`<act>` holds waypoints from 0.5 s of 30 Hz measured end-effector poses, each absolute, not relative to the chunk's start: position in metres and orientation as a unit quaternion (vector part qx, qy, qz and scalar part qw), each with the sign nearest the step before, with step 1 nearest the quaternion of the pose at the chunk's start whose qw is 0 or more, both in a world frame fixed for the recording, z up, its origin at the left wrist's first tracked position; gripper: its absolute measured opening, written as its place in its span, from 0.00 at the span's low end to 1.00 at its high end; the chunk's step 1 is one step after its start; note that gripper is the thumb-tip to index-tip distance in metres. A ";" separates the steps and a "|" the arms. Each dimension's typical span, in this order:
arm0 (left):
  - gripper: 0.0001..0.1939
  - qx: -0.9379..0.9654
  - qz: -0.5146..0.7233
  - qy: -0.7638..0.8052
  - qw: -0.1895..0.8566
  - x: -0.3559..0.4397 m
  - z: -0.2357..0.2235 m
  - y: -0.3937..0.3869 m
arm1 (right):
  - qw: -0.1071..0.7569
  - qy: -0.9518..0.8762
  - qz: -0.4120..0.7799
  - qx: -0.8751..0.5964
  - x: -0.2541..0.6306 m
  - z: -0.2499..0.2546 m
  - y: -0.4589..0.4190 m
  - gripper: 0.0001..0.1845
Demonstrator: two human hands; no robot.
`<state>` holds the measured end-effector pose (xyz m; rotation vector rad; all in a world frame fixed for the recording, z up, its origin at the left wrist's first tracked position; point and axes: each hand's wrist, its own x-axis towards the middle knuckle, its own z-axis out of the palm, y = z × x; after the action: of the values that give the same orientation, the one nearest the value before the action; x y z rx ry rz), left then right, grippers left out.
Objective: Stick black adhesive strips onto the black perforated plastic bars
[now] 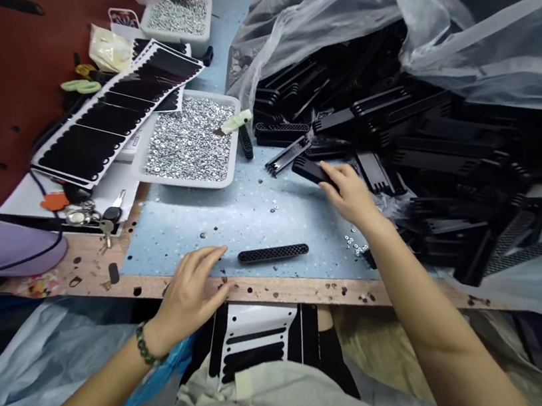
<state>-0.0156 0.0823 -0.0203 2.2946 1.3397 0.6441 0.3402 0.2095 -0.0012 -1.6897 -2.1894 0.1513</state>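
Observation:
My right hand (350, 193) reaches out over the blue mat and is closed on a black plastic part (311, 172) at the edge of a big heap of black plastic parts (425, 154). My left hand (193, 293) lies near the table's front edge with its fingers stretched out flat, holding nothing. Just right of its fingertips a long black perforated strip (273, 253) lies on the blue mat (232, 215).
A white tray of small silver washers (189, 144) stands at the back of the mat, a second tray (178, 16) behind it. Sheets of black stickers (117, 110) lie left, with keys (96, 217) nearby. Clear plastic bags (452, 23) drape over the heap. A sticker sheet (255, 343) rests on my lap.

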 end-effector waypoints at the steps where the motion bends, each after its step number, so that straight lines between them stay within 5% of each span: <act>1: 0.33 0.819 0.234 0.484 0.201 -0.016 -0.022 0.080 | 0.200 -0.783 0.114 -0.577 0.331 0.003 0.199 0.23; 6: 0.41 0.850 0.230 0.443 0.170 0.017 -0.017 0.094 | 0.124 -0.835 0.335 -0.419 0.275 0.008 0.157 0.19; 15: 0.29 0.854 0.177 0.417 0.257 0.053 0.027 0.173 | 0.158 -0.781 0.060 -0.601 0.338 0.011 0.262 0.28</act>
<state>0.0526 0.1730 0.0272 2.3159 1.1299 0.4796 0.3378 0.2616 0.0110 -1.7194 -2.2339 0.1725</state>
